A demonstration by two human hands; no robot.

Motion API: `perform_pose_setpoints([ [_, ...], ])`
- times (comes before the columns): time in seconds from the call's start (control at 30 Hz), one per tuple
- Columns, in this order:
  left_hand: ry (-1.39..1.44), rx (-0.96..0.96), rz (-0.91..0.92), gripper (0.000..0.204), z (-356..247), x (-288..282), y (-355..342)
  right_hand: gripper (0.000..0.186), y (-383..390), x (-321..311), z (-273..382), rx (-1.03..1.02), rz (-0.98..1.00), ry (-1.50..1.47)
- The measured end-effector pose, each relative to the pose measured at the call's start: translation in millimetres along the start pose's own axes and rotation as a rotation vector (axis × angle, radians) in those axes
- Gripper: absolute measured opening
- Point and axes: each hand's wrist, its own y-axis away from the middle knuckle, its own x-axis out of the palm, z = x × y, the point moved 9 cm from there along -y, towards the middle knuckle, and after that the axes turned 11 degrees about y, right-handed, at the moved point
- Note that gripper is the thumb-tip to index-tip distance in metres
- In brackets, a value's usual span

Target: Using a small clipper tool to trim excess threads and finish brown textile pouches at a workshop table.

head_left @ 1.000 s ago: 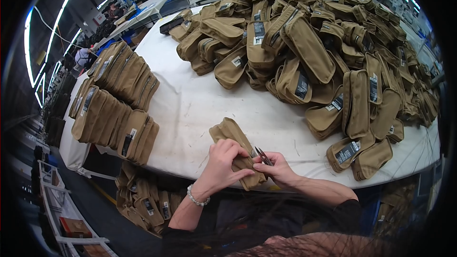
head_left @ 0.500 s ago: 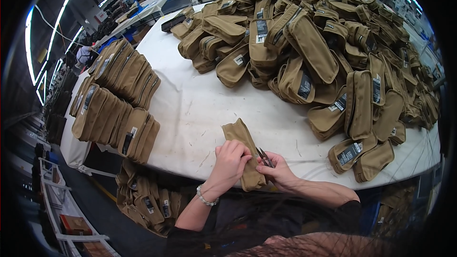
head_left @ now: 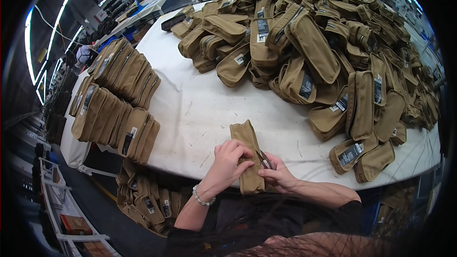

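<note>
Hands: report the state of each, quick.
Left hand: fingers curled on the pouch; whether they pinch it cannot be told.
Right hand: closed, holding the snips at the pouch's edge.

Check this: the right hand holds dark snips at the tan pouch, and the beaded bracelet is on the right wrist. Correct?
Not quite: the beaded bracelet is on the left wrist, as the head view shows. The right hand does hold dark snips at the tan pouch.
</note>
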Motion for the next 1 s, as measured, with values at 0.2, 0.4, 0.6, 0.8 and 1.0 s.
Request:
perform_pose_setpoints([
  [0.2,-0.109,0.037,-0.056,0.017,-4,4,-2,0.022,-6,-18,3,-0.007,-0.203,0.039],
  [0.4,-0.669,0.220,-0.097,0.006,-35,26,7,0.011,-6,-23,4,-0.009,-0.184,0.019],
  [0.6,-0.839,0.335,0.025,0.006,-53,39,6,0.009,-8,-23,-1,0.023,-0.164,0.000],
  [0.8,-0.781,0.408,0.063,0.007,-54,35,6,0.014,-8,-25,-1,0.053,-0.185,0.016],
  [1.0,-0.337,0.296,-0.025,0.013,-30,14,-2,0.014,-8,-28,10,0.018,-0.229,0.200],
])
